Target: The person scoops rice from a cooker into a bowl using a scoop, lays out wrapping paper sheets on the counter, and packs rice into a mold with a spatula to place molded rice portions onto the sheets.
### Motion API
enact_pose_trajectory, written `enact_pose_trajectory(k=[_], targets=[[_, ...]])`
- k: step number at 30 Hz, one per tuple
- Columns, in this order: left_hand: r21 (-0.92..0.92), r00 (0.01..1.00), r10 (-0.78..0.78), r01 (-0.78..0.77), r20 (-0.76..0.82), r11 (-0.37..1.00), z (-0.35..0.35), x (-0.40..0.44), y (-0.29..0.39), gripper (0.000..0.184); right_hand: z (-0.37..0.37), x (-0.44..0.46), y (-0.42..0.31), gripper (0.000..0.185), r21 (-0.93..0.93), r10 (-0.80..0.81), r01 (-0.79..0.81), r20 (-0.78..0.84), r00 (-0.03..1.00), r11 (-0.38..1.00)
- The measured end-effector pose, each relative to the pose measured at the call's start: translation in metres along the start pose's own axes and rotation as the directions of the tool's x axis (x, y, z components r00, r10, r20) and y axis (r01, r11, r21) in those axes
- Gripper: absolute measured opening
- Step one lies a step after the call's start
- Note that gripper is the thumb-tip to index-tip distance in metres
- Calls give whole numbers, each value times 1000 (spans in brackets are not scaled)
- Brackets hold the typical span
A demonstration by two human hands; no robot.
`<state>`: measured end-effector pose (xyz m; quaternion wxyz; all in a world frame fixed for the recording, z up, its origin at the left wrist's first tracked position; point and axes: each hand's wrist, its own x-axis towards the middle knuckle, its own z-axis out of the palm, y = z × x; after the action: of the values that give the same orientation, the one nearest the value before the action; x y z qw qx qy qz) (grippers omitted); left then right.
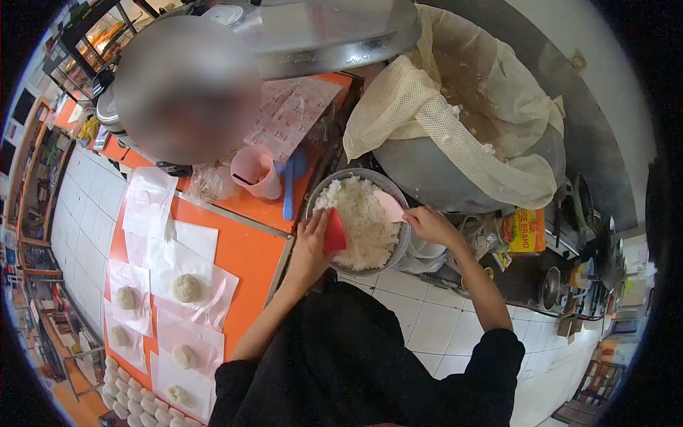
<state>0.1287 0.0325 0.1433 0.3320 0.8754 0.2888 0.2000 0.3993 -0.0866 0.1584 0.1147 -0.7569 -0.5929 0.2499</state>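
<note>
A round metal pot (406, 245) full of white rice (364, 224) stands in front of me. My right hand (429, 225) is closed on a pink rice paddle (389, 206), whose blade rests on the rice at the right side. My left hand (309, 242) grips a red flat plastic scraper (335, 231) at the left rim. The scraper's edge touches the rice or sits just above it; I cannot tell which.
Rice mounds (186, 288) lie on paper sheets (222, 285) on the orange table (256, 256). A pink cup (257, 174) and blue spoon (288, 192) are behind. A large steamer pot (455, 178) with draped mesh cloth (455, 128) stands back right, a metal lid (334, 35) at the top.
</note>
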Motion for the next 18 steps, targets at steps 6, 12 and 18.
enact_pose_trajectory(k=[6, 12, 18], targets=[[-25, 998, -32, 31, -52, 999, 13, -3, -1, 89, 12, 15, -3, 33, 399, 124, -231, 276, 953, 887], [-88, 998, -52, 49, -28, 995, 18, -1, -4, 90, 28, 16, 8, 34, 589, 204, -454, 442, 873, 669], [-81, 996, -31, 24, -78, 996, 26, 1, -5, 89, 30, 2, -9, 34, 544, 68, -236, 311, 948, 805]])
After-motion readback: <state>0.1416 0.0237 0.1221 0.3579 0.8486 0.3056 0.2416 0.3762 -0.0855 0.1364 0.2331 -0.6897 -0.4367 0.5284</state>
